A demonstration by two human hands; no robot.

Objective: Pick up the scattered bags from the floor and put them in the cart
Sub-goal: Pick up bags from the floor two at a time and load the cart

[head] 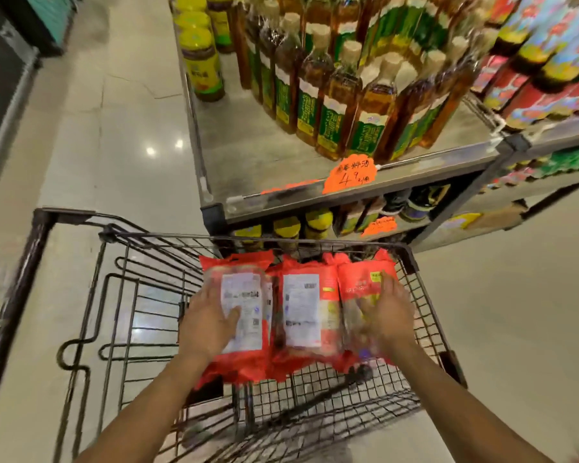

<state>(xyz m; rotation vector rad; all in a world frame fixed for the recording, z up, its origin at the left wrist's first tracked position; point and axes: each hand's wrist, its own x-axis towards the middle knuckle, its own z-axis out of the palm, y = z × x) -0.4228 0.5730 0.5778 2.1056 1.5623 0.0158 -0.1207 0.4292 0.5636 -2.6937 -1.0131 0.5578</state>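
Three red bags with white labels sit side by side over the far right part of the wire cart (121, 295). My left hand (208, 322) grips the left bag (244, 309) with the thumb across its label. The middle bag (301, 312) is pressed between the other two. My right hand (386, 315) holds the right bag (358, 285) from its right side; this hand is blurred. Whether the bags rest on the cart's mesh or hang just above it, I cannot tell.
A metal shelf (281, 192) with bottles of brown liquid (335, 95) and yellow-lidded jars (201, 61) stands just beyond the cart. An orange price tag (350, 173) hangs on its edge. Tiled floor (121, 128) runs along the left, with a dark fixture (4, 78) at the far left.
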